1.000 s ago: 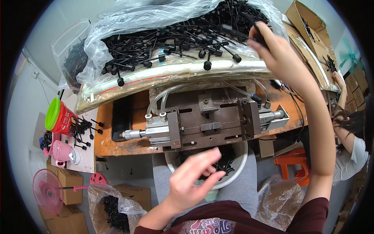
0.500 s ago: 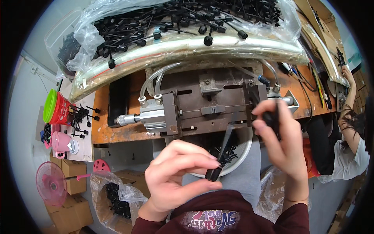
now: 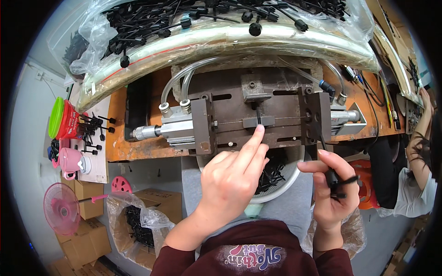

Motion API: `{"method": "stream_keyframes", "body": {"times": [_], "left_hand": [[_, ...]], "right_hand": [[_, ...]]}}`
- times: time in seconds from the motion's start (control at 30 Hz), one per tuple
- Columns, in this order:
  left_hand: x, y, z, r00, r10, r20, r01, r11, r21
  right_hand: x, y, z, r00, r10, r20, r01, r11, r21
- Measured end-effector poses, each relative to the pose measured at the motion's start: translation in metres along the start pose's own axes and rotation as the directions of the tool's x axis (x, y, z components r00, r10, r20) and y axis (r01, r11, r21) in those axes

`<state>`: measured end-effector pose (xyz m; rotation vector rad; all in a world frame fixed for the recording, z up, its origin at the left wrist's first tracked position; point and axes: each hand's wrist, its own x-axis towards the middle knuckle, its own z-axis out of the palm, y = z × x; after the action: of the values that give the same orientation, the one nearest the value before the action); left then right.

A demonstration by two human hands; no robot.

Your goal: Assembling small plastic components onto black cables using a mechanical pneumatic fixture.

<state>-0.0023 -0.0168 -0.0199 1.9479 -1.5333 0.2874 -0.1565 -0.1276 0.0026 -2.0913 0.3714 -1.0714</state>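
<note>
My left hand [image 3: 232, 181] reaches over the metal fixture with its index finger stretched out and the other fingers partly bent. That fingertip touches the near end of a thin black stem [image 3: 259, 114] lying in the slot of a small grey block [image 3: 249, 123]. Whatever else of this part there is lies hidden by the finger. Off to the right, in front of the fixture, my right hand [image 3: 336, 198] is closed round several black knob-headed plastic stems [image 3: 332, 178]. One stem points up past the fingers, and others stick out at the palm's right side.
Silver cylinders [image 3: 172, 136] with clear hoses flank the fixture on the orange bench [image 3: 170, 153]. Behind it, plastic bags [image 3: 230, 39] bear a heap of black parts. A white-rimmed basket [image 3: 294, 177] sits below the bench edge. Another person's arm [image 3: 421, 152] shows at far right.
My left hand has moved up from near my lap to the block, where a black stem now lies. The right hand has come down and back from the fixture, still holding black parts.
</note>
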Motion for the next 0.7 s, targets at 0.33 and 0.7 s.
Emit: {"method": "stream_keyframes", "body": {"times": [0.33,0.7], "left_hand": [[0.004,0.002,-0.003,0.998,-0.053,0.040,0.053,0.999,0.009],[0.000,0.012,-0.025,0.996,-0.052,0.072,0.088,0.676,-0.731]], "right_hand": [[-0.008,0.000,-0.006,0.990,-0.139,0.019,0.138,0.942,-0.305],[-0.007,0.012,0.010,0.950,-0.297,0.096,0.309,0.939,-0.150]]}}
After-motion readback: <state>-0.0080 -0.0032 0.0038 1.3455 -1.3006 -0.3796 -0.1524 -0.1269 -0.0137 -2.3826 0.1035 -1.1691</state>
